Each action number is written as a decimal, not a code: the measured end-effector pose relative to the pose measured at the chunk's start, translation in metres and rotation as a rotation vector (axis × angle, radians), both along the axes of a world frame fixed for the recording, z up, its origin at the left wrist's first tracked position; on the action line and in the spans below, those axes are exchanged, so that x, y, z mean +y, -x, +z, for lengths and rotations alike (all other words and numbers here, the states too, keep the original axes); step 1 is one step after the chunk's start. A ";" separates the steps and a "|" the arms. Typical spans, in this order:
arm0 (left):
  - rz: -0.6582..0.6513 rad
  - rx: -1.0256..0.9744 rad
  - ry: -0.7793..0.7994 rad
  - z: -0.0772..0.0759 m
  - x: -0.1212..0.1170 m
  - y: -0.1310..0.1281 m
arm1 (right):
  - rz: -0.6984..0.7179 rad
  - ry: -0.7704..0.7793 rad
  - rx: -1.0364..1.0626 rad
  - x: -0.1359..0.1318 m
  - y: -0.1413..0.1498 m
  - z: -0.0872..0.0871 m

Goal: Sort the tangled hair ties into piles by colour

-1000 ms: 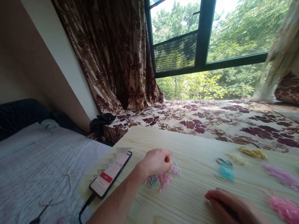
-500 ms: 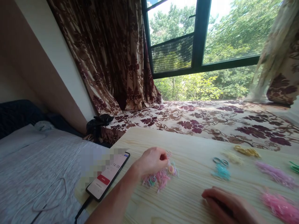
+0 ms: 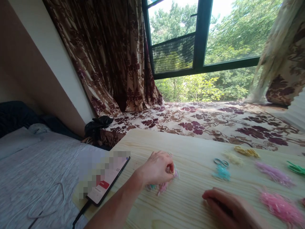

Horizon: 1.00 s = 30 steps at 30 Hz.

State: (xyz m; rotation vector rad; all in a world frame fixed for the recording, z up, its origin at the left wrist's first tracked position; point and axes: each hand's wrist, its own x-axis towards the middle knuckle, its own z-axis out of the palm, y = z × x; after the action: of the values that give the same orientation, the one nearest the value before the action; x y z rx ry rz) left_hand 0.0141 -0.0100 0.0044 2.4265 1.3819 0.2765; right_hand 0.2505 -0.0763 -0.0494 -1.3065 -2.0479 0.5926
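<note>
My left hand is over a mixed pile of small elastic bands in pink, teal and other pale colours, covering much of it. Its thumb and forefinger pinch a pale yellow hair tie at the pile's right side. My right hand rests on the table with fingers loosely extended and nothing visible in them. Beyond it lie two blue-grey hair ties against a turquoise band pile. A pink band pile sits to its right.
Sorted to the right are a cream pile, yellow hair ties, a lilac pile and green ones. A phone with a cable lies at the wooden table's left edge, beside a bed.
The view has swung slightly right, bringing green hair ties in. My left fingers have lowered and closed on the yellow hair tie that lay on the pile. My right hand stays resting.
</note>
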 end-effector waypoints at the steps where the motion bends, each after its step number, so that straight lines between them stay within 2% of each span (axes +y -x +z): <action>1: 0.003 0.003 -0.003 -0.001 0.000 -0.001 | 0.001 0.012 0.003 0.000 0.001 0.001; 8: 0.054 -0.019 -0.018 0.000 0.003 0.001 | -0.011 0.053 -0.017 -0.002 0.001 0.004; 13: 0.104 -0.208 -0.015 0.004 0.004 0.004 | -0.006 0.056 -0.014 -0.002 0.002 0.005; 15: 0.117 -0.300 0.035 0.005 0.002 0.002 | -0.003 0.057 -0.001 -0.002 0.002 0.005; 19: 0.132 -0.391 0.235 0.002 -0.008 -0.016 | -0.051 0.038 0.072 -0.003 0.004 0.007; 24: 0.026 -0.428 0.179 -0.003 -0.028 -0.041 | -0.152 0.050 0.165 -0.004 0.003 0.010; 30: -0.063 -0.452 0.215 -0.007 -0.040 -0.048 | -0.104 0.049 0.153 -0.003 0.004 0.013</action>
State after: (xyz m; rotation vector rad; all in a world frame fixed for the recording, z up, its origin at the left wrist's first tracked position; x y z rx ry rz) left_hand 0.0620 -0.0496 -0.0025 2.0617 1.0722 0.5868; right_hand 0.2470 -0.0789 -0.0359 -1.3444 -1.8402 0.6779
